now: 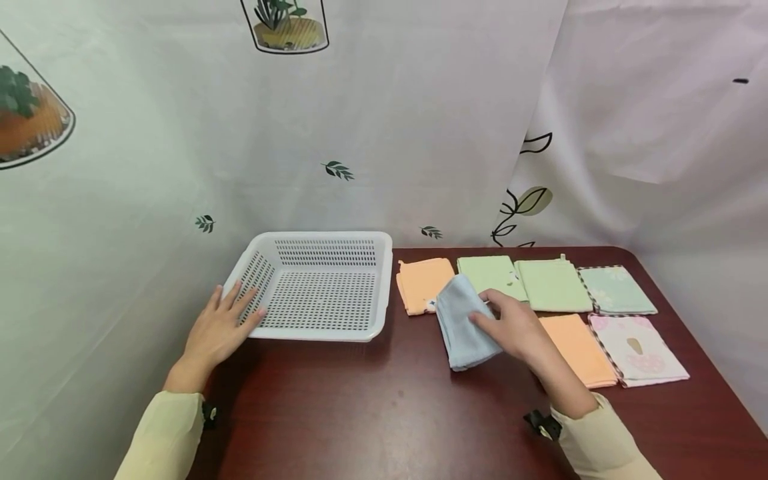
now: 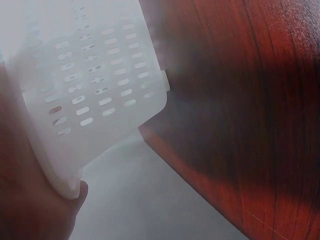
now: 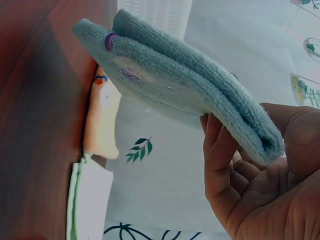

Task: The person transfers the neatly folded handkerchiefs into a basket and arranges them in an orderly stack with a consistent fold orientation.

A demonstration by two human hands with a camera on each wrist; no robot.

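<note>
My right hand [image 1: 510, 325] holds a folded light-blue cloth [image 1: 463, 323] by its right edge, lifted over the dark red table [image 1: 372, 400]. In the right wrist view the blue cloth [image 3: 180, 85] sits pinched between thumb and fingers [image 3: 220, 150]. My left hand [image 1: 222, 327] rests flat, fingers spread, on the left rim of a white perforated basket [image 1: 318, 285]. The left wrist view shows the basket [image 2: 95, 95] corner from below with my fingertip [image 2: 75, 195] under its rim. The basket holds nothing.
Folded cloths lie in rows at the table's right: an orange cloth [image 1: 423, 283], two green cloths [image 1: 489, 273] [image 1: 552, 285], a pale blue patterned cloth [image 1: 618, 290], another orange cloth [image 1: 579, 350] and a pink patterned cloth [image 1: 639, 350]. White printed curtains [image 1: 384, 133] surround the table.
</note>
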